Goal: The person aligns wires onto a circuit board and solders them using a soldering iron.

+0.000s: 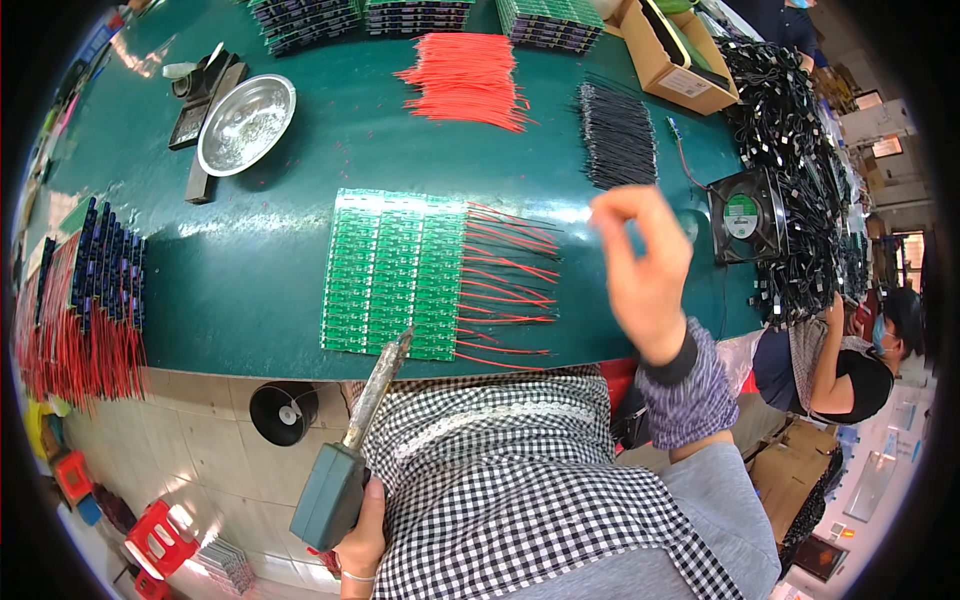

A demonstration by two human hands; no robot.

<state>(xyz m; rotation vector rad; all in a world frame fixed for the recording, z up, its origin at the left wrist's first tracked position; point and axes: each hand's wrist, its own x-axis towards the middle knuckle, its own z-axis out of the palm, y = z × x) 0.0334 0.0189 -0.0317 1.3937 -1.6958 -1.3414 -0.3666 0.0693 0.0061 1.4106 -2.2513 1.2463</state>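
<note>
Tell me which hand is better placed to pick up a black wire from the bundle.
Right. The right hand is raised over the table just below the black wire bundle, its fingers pinched together. The left hand is low at the table's near edge, gripping the soldering iron.

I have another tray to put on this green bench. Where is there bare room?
The widest free patch of the green bench lies between the metal bowl, the green circuit boards and the left-edge board rack. A narrower strip separates the boards from the red wire pile. It is crowded around the fan and black cables.
</note>
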